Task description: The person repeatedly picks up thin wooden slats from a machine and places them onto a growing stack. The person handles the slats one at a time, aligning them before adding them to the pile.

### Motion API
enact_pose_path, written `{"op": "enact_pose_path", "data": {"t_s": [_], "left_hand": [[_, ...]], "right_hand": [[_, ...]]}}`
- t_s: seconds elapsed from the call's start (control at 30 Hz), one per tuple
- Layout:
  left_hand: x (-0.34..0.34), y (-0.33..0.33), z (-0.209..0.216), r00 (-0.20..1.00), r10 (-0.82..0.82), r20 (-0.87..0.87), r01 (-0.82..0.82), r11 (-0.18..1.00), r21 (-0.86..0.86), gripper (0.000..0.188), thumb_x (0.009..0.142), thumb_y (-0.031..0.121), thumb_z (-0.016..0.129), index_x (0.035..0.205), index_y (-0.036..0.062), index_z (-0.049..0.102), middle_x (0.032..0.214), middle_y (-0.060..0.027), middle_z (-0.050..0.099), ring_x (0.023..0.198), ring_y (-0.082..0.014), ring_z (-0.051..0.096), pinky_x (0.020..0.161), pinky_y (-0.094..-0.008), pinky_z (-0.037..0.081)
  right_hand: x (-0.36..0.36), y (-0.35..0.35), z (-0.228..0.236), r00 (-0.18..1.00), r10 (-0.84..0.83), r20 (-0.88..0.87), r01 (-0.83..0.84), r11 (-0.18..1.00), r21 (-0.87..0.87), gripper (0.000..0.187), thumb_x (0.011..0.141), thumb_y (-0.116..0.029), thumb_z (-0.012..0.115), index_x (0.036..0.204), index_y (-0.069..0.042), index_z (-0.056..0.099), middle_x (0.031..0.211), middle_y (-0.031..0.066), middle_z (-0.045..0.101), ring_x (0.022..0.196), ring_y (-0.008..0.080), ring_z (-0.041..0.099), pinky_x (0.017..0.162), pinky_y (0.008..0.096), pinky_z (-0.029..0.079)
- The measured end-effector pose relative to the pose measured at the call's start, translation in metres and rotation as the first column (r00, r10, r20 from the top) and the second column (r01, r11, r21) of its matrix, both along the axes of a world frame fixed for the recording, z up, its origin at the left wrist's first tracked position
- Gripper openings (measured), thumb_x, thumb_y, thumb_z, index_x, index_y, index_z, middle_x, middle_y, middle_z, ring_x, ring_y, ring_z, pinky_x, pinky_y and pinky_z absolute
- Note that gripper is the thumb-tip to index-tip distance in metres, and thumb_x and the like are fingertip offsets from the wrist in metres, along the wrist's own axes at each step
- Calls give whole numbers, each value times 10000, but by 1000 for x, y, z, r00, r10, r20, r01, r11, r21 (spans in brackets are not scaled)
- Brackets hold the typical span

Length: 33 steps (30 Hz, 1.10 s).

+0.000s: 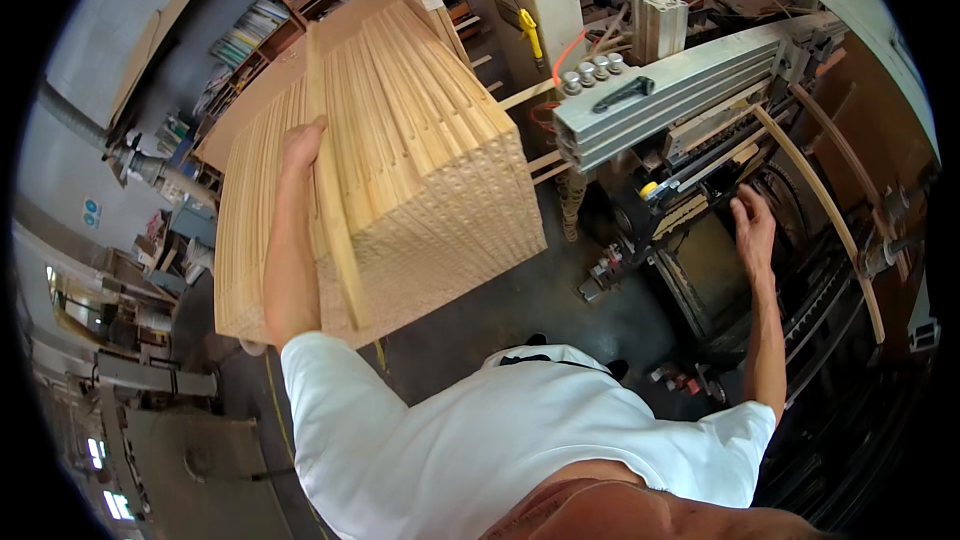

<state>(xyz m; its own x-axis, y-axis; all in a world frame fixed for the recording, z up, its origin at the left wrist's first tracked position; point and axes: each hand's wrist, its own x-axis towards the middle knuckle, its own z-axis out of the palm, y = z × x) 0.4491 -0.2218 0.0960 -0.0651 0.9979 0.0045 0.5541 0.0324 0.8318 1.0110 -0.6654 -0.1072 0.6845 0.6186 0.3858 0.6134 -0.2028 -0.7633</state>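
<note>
My left hand (303,145) is closed on a long pale wooden slat (336,210). That slat lies on top of a large stack of similar slats (420,110), and its near end juts past the stack's front face. The stacked pieces are packed side by side, with rows of small holes near their ends. Out to the right, my right hand (755,225) hangs in the air with its fingers loosely bent and apart, and I see nothing in it. It is nearest to a dark machine (705,270) with rails and a yellow knob (649,190).
A grey metal beam (690,85) with several round knobs and a black handle extends over the machine. Curved wooden strips (825,200) stand at its right. A yellow air gun (530,33) hangs by a post. Shelves (255,40) line the far left.
</note>
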Motion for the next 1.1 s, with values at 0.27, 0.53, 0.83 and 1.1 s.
{"op": "enact_pose_path", "data": {"t_s": [0.27, 0.53, 0.83, 1.1], "left_hand": [[55, 185, -49, 906, -38, -422, 118, 979, 164, 499, 849, 345, 590, 1033, -108, 691, 937, -265, 710, 904, -339, 709, 790, -408, 532], [83, 188, -54, 946, -161, -281, 195, 976, 95, 467, 852, 342, 617, 1012, -91, 685, 836, -200, 711, 728, -284, 676, 699, -407, 520], [164, 150, 27, 771, -324, -548, 624, 215, 751, 394, 941, 351, 668, 1202, 59, 703, 1157, -172, 709, 1046, -314, 684, 904, -389, 534], [231, -267, 13, 217, -879, -425, 740, -135, 659, 344, 1014, 225, 607, 1306, 44, 632, 1252, -118, 664, 1078, -209, 633, 935, -317, 493]], "right_hand": [[-116, -50, -25, 982, -165, -93, 147, 974, -172, 328, 942, -132, 662, 1234, 14, 643, 1081, 131, 697, 946, 207, 672, 855, 315, 523], [-195, -125, 1, 907, -403, -124, 351, 884, -308, 320, 954, -125, 652, 1245, 7, 645, 1163, 151, 696, 1059, 251, 683, 925, 332, 523], [-284, -229, 98, 879, -292, 378, 444, 792, -420, 344, 921, -133, 666, 1259, -86, 622, 1085, 127, 630, 923, 319, 651, 786, 420, 518], [-435, -436, 159, 586, -587, 558, 799, 306, -517, 359, 929, -207, 658, 1274, -118, 615, 1166, 114, 635, 1088, 329, 630, 916, 423, 521]]}}
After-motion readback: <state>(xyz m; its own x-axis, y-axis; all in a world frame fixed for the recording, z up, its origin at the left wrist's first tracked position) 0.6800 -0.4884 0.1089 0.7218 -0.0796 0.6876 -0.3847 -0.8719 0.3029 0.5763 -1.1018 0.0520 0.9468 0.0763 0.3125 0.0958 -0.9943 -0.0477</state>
